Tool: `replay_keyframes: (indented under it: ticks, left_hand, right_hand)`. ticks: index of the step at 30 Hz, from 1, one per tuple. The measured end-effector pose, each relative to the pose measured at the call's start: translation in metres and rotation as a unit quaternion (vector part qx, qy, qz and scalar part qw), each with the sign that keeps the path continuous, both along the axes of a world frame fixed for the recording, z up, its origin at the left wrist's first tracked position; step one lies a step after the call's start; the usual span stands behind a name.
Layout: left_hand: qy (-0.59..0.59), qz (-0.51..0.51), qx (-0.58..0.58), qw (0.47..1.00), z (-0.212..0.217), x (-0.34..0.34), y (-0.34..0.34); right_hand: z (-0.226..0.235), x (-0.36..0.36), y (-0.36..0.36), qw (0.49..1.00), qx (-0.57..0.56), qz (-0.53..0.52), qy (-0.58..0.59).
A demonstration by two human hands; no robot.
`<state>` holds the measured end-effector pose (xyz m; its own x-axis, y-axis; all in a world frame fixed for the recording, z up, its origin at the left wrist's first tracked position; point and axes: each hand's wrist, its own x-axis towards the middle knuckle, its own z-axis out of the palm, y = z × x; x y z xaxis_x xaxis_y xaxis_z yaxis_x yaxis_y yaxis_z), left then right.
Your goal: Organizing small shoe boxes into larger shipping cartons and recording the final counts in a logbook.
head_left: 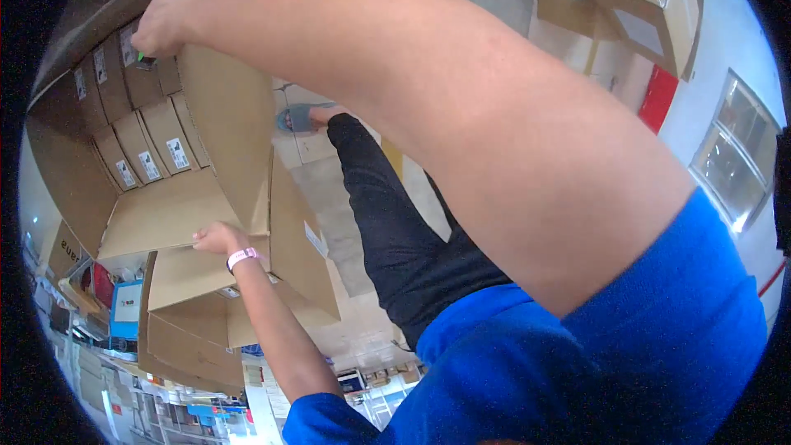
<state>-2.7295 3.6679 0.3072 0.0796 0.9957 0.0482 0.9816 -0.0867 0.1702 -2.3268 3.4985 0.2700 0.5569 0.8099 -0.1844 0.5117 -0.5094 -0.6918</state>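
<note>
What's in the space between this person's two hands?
Between the right hand and the left hand, the head view shows smaller labelled boxes inside an open carton, then a tan cardboard flap.

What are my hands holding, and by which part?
Right hand: apparently a small green thing, its gripped part hidden. Left hand: by the carton edge; a hold can't be told.

Big open carton (70, 128) is on the left, two rows of small boxes inside it: one row (144, 144) next to the near flap (156, 213), the other (109, 82) behind that. Side flap (227, 111) runs along its right edge, with a sandal (297, 118) on the floor just past it. Second open carton (194, 354) sits off the near edge.
</note>
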Motion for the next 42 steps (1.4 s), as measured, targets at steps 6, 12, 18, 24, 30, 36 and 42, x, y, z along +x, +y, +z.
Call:
replay_keyframes:
  ticks: [6, 12, 18, 24, 30, 36, 42]
  left_hand:
    - [0.012, 0.02, 0.038, 0.999, 0.009, -0.018, 0.011]
    - [0.048, 0.011, 0.056, 0.997, 0.029, 0.004, 0.008]
    - [0.034, 0.031, 0.014, 0.999, 0.045, 0.0, 0.017]
    - [-0.085, 0.031, -0.049, 0.995, 0.05, 0.029, 0.043]
    - [-0.103, 0.12, -0.385, 0.909, 0.083, -0.002, 0.112]
    - [-0.313, 0.227, -0.685, 0.618, 0.238, 0.026, 0.321]
    - [-0.267, -0.049, -0.316, 0.909, 0.318, 0.054, 0.508]
  right_hand:
    - [0.009, -0.018, -0.005, 1.0, 0.02, -0.009, -0.002]
    - [0.014, -0.027, 0.005, 0.995, 0.007, 0.012, -0.096]
    - [0.031, -0.035, 0.025, 0.994, 0.054, 0.0, -0.099]
    - [0.049, -0.007, 0.078, 0.994, 0.003, -0.005, -0.105]
    - [0.061, -0.024, 0.11, 0.993, -0.035, -0.054, -0.097]
    - [0.112, -0.131, 0.165, 0.879, -0.041, -0.434, 0.192]
    - [0.199, -0.252, 0.172, 0.764, -0.178, -0.446, 0.43]
